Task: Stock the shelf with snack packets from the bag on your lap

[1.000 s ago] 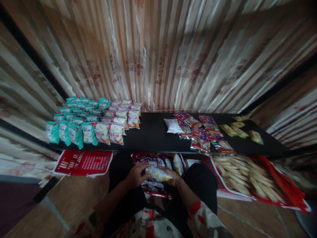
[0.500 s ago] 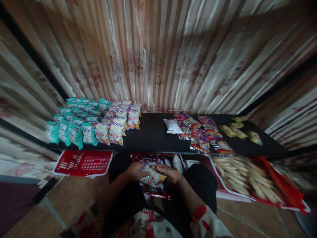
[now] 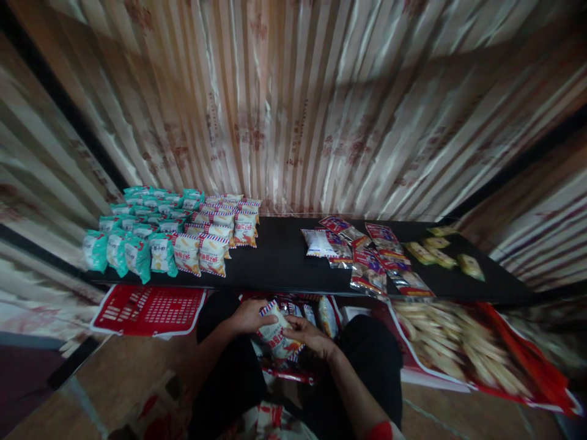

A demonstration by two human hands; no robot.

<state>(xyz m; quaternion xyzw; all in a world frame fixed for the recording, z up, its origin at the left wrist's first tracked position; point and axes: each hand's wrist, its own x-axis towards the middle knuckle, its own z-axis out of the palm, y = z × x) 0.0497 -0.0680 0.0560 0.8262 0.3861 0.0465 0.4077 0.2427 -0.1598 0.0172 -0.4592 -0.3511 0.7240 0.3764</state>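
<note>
Between my two hands is a white snack bag [image 3: 277, 335] with red lettering and striped ends, held over a red basket [image 3: 293, 374] between my knees. My left hand [image 3: 250, 316] grips its upper left side, thumb across the front. Fingers of my right hand [image 3: 312, 336] close on its right edge. Several more packets, dark and white ones among them, lie in the basket; its bottom is hidden. On the black shelf ahead, matching white snack bags [image 3: 213, 253] stand in rows beside teal snack bags [image 3: 161, 254].
The black shelf [image 3: 279, 263] also bears flat dark packets [image 3: 369, 269], a pale bag [image 3: 316, 242] and small yellow packets [image 3: 470, 267]. An upturned-looking red basket [image 3: 169, 305] is at lower left. At right, a red basket holds pale long packets [image 3: 431, 342]. A pleated curtain [image 3: 275, 122] hangs behind.
The snack bag has turned more upright in my hands, its striped end now rising at upper left. My right hand has shifted lower along its edge. The whole view has tilted up slightly.
</note>
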